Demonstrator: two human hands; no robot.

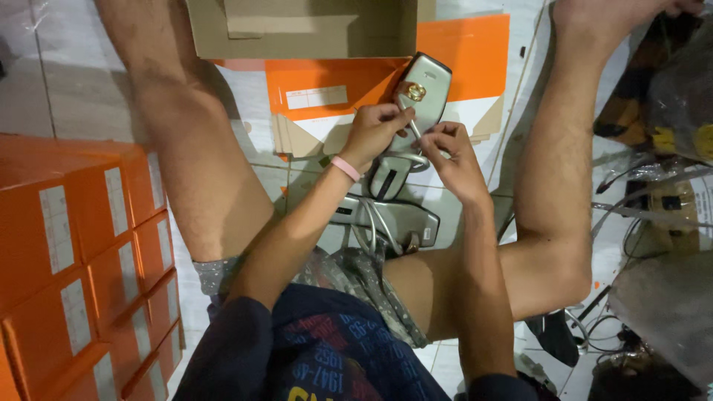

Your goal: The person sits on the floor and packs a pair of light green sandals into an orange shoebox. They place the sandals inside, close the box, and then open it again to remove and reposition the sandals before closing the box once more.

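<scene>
I sit on a tiled floor with my legs spread. My left hand (375, 130), with a pink band on the wrist, and my right hand (454, 152) meet over a silver door-lock plate (423, 89) with a brass keyhole. Between the fingers of both hands is a thin metal key or rod, next to the keyhole. Lower down, between my thighs, lies a second silver lock plate with its lever handle (394, 219).
An open cardboard box (304, 30) lies ahead, on flattened orange and white cartons (460, 56). Several stacked orange boxes (74, 252) stand at the left. Plastic bags, cables and clutter (661, 223) fill the right side.
</scene>
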